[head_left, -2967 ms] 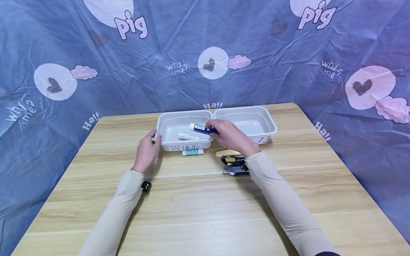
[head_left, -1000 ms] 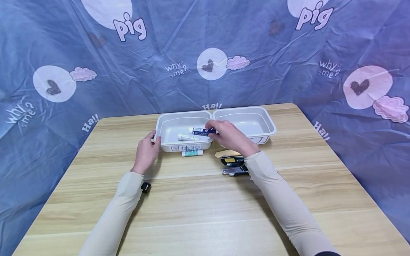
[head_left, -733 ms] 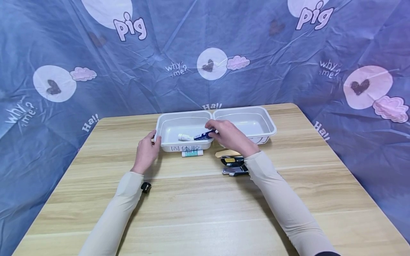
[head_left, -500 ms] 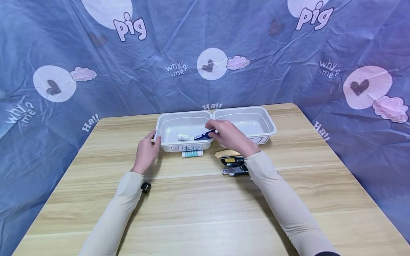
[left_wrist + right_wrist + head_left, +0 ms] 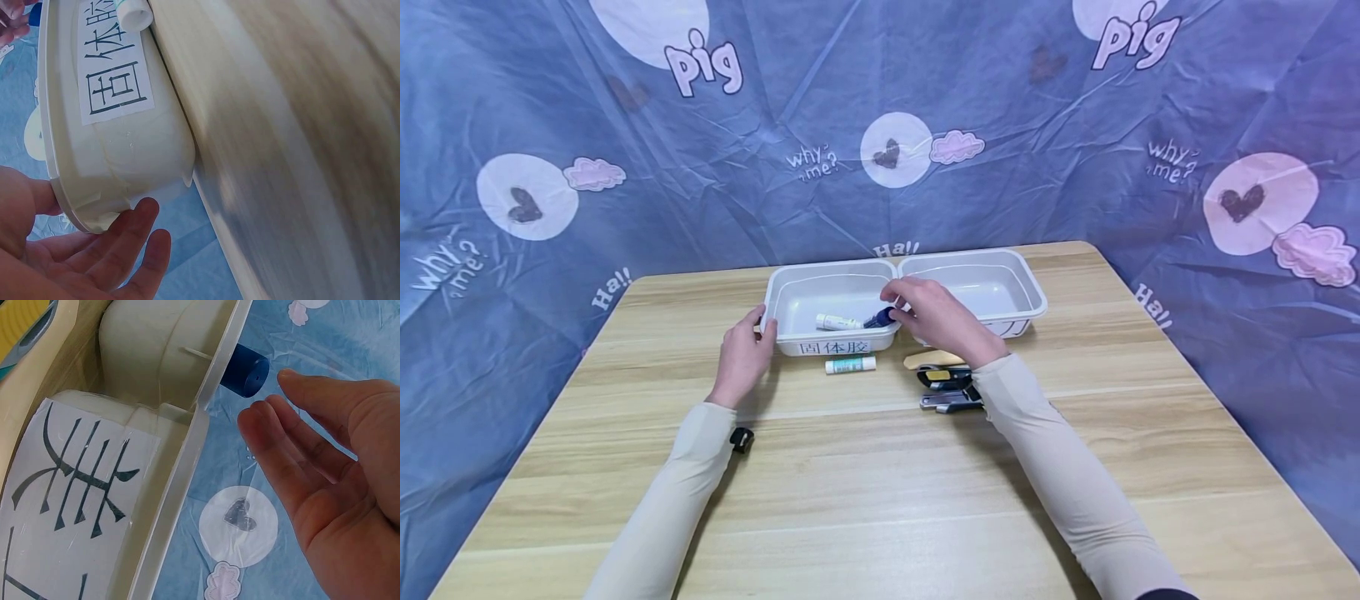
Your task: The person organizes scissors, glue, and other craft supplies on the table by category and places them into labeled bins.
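Blue cartoon-print cloth hangs behind a wooden bench [image 5: 880, 500]. Near its far edge stand two white bins side by side. The left hand [image 5: 743, 354] rests against the left bin [image 5: 790, 287], fingers relaxed against its end wall. The right hand [image 5: 936, 321] hovers at that bin's right rim, fingers straight and holding nothing; a blue glue stick [image 5: 880, 317] leans there beside a white glue stick [image 5: 838, 322]. Another glue stick [image 5: 850, 364] lies on the bench just before the bin.
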### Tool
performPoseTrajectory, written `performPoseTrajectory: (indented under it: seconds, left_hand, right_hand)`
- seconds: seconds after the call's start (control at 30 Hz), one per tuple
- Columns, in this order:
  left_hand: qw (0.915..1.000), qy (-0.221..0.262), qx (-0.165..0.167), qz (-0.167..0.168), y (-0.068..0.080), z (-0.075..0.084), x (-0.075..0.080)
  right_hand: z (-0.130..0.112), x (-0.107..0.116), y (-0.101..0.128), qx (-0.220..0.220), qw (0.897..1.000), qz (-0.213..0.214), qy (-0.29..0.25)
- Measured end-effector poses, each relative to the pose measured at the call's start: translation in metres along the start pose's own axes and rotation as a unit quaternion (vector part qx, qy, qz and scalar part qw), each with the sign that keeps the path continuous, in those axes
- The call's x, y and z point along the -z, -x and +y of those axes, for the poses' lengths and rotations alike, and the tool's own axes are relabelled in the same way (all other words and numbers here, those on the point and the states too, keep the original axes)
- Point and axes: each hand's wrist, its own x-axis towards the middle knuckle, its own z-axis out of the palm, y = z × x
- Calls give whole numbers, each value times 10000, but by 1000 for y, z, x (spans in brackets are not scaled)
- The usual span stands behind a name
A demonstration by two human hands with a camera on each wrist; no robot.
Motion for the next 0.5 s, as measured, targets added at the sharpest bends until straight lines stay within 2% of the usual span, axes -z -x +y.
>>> performPoseTrajectory:
  seconds: [0.5]
  left_hand:
    - [10000,37,-6,27,0,-1,-1]
  right_hand:
    - [0,-1,-1,-62,9999,-136,44]
